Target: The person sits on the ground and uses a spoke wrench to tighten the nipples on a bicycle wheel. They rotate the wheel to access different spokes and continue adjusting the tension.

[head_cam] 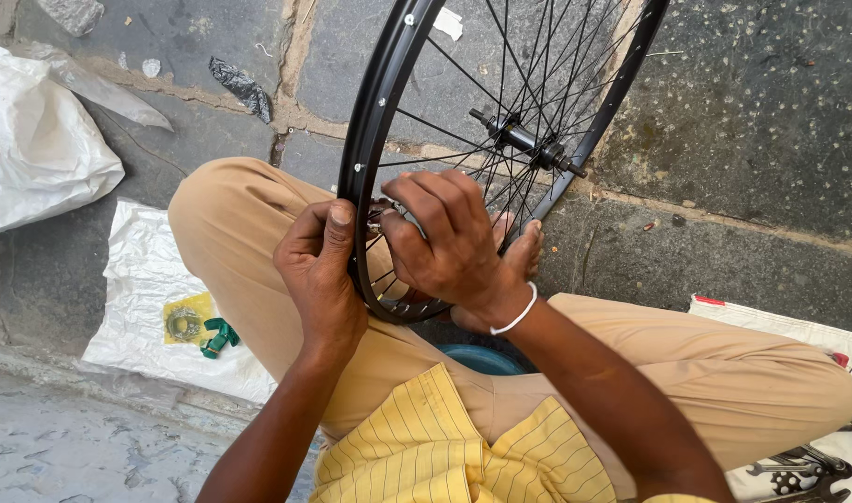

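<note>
Both hands grip: left hand (319, 270) wheel rim (374, 112), right hand (444, 237) perhaps a spoke, over stone paving (761, 102).

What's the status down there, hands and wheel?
Left hand grips the wheel rim. Right hand pinches a small metal part at the spokes. Nothing in the way.

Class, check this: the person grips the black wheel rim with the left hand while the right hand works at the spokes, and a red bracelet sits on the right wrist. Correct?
Not quite. The head view shows a white bracelet, not red. The rest stands: left hand on the black wheel rim, right hand at the spokes.
</note>
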